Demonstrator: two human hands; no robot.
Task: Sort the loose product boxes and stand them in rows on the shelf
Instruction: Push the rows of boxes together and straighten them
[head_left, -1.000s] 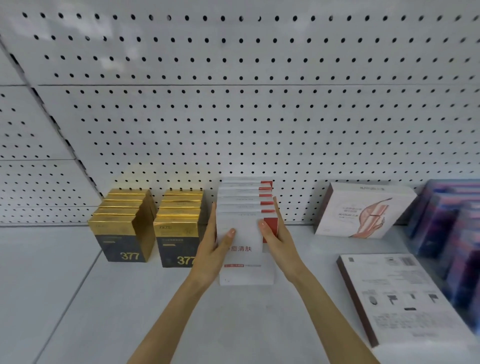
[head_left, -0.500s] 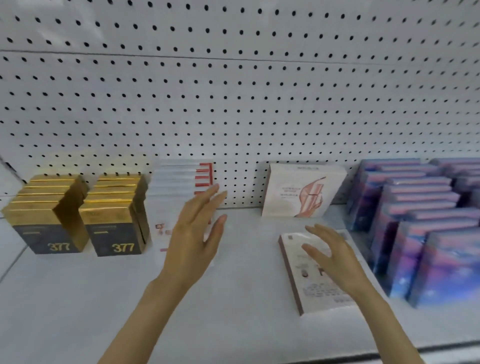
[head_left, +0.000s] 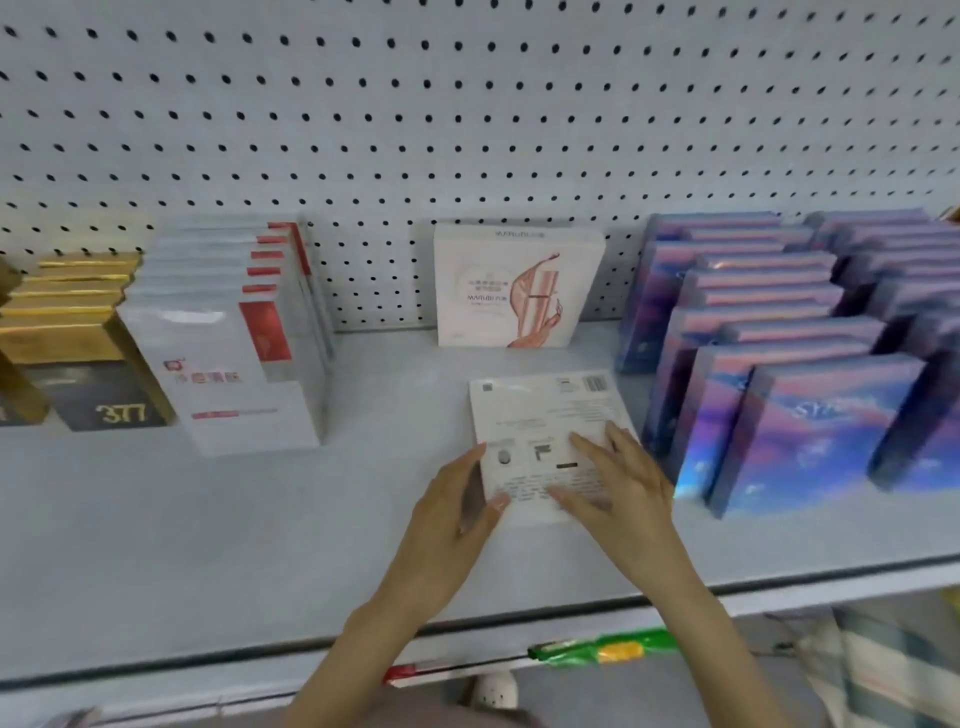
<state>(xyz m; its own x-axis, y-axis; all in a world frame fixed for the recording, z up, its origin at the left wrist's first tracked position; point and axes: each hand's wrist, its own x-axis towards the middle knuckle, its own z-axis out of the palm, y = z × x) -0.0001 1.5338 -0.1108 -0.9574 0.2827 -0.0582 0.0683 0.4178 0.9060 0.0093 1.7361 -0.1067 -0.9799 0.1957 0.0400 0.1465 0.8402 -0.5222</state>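
Observation:
A flat white box (head_left: 540, 410) lies printed back up on the shelf (head_left: 208, 519), in front of a matching white box (head_left: 514, 286) that stands against the back panel. My left hand (head_left: 452, 525) is against the flat box's left edge, fingers fairly straight, with the thumb touching its near corner. My right hand (head_left: 618, 483) rests on top of the box with its fingers spread. To the left stands a row of white-and-red boxes (head_left: 228, 338). Beside that are gold-and-black boxes (head_left: 67, 332) marked 377.
Rows of purple-blue boxes (head_left: 779, 364) stand close to the right of the flat box. A white pegboard (head_left: 467, 130) backs the shelf. Bare shelf lies between the white-and-red row and the flat box. Green (head_left: 602, 647) and red (head_left: 415, 673) labels sit on the front rail.
Both hands let go of the white-and-red row and moved right. They now touch the flat white box. The view has swung right and down.

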